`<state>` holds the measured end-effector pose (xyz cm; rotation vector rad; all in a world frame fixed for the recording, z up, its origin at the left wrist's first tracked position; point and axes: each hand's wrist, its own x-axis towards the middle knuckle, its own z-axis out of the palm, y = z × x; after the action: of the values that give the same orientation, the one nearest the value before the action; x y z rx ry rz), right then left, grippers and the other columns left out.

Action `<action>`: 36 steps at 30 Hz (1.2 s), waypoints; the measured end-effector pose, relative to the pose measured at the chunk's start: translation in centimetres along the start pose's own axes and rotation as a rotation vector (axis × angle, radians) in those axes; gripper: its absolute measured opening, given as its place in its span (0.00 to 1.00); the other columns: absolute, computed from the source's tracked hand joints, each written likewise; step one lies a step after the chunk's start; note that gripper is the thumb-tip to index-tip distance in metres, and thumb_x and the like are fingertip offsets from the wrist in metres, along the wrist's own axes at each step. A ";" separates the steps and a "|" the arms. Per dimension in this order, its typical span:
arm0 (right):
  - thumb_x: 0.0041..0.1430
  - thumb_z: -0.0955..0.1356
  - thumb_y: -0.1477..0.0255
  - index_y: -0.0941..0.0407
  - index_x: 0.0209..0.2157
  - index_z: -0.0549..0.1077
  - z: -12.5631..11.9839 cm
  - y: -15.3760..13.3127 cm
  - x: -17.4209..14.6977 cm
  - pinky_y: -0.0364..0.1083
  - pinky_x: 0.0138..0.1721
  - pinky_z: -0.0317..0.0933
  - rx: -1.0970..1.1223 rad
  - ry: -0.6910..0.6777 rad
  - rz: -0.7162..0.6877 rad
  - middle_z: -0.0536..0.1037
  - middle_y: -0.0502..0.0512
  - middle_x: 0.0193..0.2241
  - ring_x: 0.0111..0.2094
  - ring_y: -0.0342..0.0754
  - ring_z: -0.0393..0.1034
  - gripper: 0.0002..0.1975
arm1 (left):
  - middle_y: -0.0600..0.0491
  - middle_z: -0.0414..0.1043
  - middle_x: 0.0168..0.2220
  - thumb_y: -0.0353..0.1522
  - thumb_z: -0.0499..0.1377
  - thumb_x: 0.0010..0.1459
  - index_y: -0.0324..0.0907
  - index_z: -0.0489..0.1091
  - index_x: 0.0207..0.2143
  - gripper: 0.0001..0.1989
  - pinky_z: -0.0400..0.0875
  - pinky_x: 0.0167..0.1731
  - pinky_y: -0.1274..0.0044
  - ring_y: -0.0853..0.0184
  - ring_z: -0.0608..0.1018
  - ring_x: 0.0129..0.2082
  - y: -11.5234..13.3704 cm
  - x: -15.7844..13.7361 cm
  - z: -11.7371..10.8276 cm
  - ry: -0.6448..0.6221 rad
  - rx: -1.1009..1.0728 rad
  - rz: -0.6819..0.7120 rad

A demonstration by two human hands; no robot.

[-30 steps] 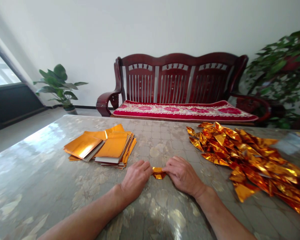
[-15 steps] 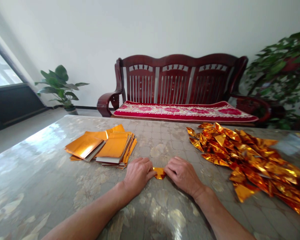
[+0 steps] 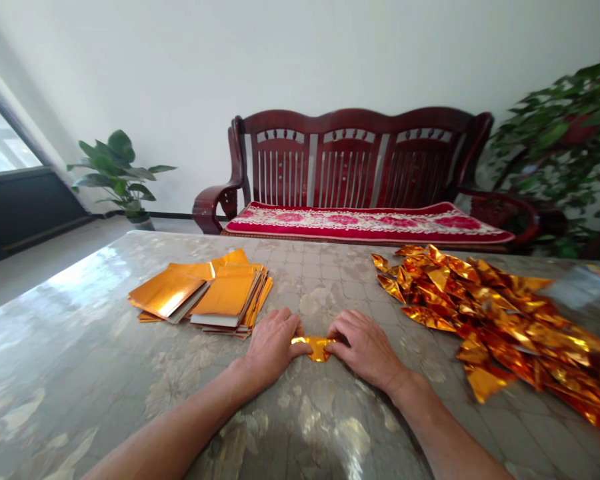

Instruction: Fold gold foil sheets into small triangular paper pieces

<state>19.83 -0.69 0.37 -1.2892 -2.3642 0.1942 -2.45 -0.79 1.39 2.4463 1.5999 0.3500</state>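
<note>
A small folded piece of gold foil paper (image 3: 319, 349) lies between my hands at the middle of the table. My left hand (image 3: 276, 340) pinches its left end, thumb on the near side and fingers curled behind. At the right end, my right hand (image 3: 363, 347) grips it the same way. Left of my hands sits a stack of flat gold foil sheets (image 3: 225, 292), some showing pale undersides. To the right spreads a heap of folded gold foil pieces (image 3: 500, 313), shiny and pointed.
The table (image 3: 160, 413) has a glossy, flower-patterned cover. Behind it stands a dark red wooden bench (image 3: 350, 167) with a red floral cushion (image 3: 370, 223). A clear plastic bag (image 3: 583, 287) lies at the right. Potted plants (image 3: 117, 170) flank the bench.
My hands have shifted slightly apart along the foil piece, and more of its left end shows. Both thumbs now rest lower on its near side. The stack and the heap have stayed put.
</note>
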 end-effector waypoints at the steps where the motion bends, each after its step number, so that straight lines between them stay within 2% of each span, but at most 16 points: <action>1: 0.55 0.73 0.70 0.53 0.29 0.70 0.0 0.0 0.0 0.47 0.37 0.56 0.004 -0.005 0.000 0.72 0.50 0.32 0.37 0.48 0.64 0.07 | 0.53 0.71 0.37 0.46 0.62 0.56 0.44 0.70 0.34 0.15 0.61 0.36 0.76 0.63 0.73 0.39 -0.1 0.0 0.0 -0.002 -0.017 -0.001; 4: 0.53 0.73 0.71 0.53 0.29 0.69 -0.2 -0.2 0.0 0.46 0.37 0.56 0.024 -0.015 0.010 0.72 0.48 0.30 0.36 0.48 0.63 0.08 | 0.53 0.71 0.36 0.46 0.64 0.54 0.44 0.70 0.33 0.16 0.60 0.35 0.77 0.63 0.73 0.39 -0.2 0.0 0.1 -0.002 -0.060 0.013; 8: 0.53 0.73 0.72 0.52 0.34 0.71 -0.4 -0.3 0.0 0.47 0.39 0.56 0.042 -0.034 -0.006 0.73 0.48 0.32 0.38 0.48 0.64 0.08 | 0.55 0.71 0.29 0.44 0.66 0.52 0.43 0.69 0.30 0.15 0.55 0.29 0.77 0.65 0.72 0.33 -0.1 -0.2 0.1 -0.035 -0.102 -0.006; 13: 0.51 0.73 0.74 0.53 0.30 0.70 -0.4 -0.5 0.0 0.46 0.38 0.56 0.040 -0.040 -0.008 0.72 0.49 0.32 0.38 0.48 0.63 0.07 | 0.58 0.68 0.25 0.41 0.68 0.50 0.43 0.69 0.29 0.14 0.51 0.25 0.78 0.68 0.70 0.27 0.0 -0.5 0.0 -0.081 -0.187 -0.034; 19: 0.52 0.72 0.73 0.53 0.26 0.68 -0.1 -0.5 0.0 0.44 0.33 0.55 0.165 -0.003 0.055 0.71 0.47 0.27 0.33 0.46 0.64 0.08 | 0.56 0.68 0.29 0.35 0.64 0.56 0.43 0.68 0.29 0.09 0.59 0.32 0.78 0.66 0.71 0.34 -0.3 -0.6 -0.1 0.090 -0.185 0.136; 23: 0.52 0.72 0.76 0.54 0.26 0.69 0.0 -0.5 0.0 0.44 0.35 0.56 0.243 0.055 0.074 0.72 0.47 0.26 0.33 0.46 0.66 0.08 | 0.55 0.70 0.32 0.36 0.60 0.61 0.44 0.71 0.35 0.05 0.60 0.35 0.77 0.66 0.71 0.36 -0.4 -0.8 0.0 0.117 -0.172 0.208; 29: 0.53 0.71 0.77 0.53 0.26 0.69 -0.3 -0.6 0.0 0.44 0.36 0.57 0.260 0.107 0.036 0.72 0.47 0.26 0.33 0.46 0.67 0.07 | 0.55 0.69 0.33 0.41 0.53 0.66 0.48 0.76 0.37 0.13 0.61 0.38 0.78 0.67 0.72 0.38 0.0 -0.7 0.3 0.050 -0.119 0.257; 33: 0.53 0.70 0.77 0.53 0.25 0.70 -0.4 -0.8 0.0 0.44 0.36 0.58 0.290 0.125 0.030 0.73 0.47 0.25 0.33 0.46 0.67 0.07 | 0.54 0.67 0.31 0.41 0.48 0.68 0.45 0.75 0.31 0.20 0.60 0.36 0.78 0.68 0.71 0.36 0.3 -0.6 0.4 0.059 -0.104 0.254; 36: 0.52 0.71 0.78 0.53 0.27 0.72 -0.3 -0.9 0.0 0.44 0.36 0.59 0.333 0.158 0.038 0.73 0.47 0.26 0.32 0.46 0.68 0.06 | 0.55 0.67 0.31 0.40 0.49 0.68 0.43 0.73 0.29 0.20 0.60 0.36 0.79 0.69 0.71 0.35 0.1 -0.5 0.4 0.064 -0.179 0.240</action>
<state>19.30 -1.20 0.97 -1.1441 -2.0693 0.4587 -2.40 -1.27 1.01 2.5113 1.2378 0.5879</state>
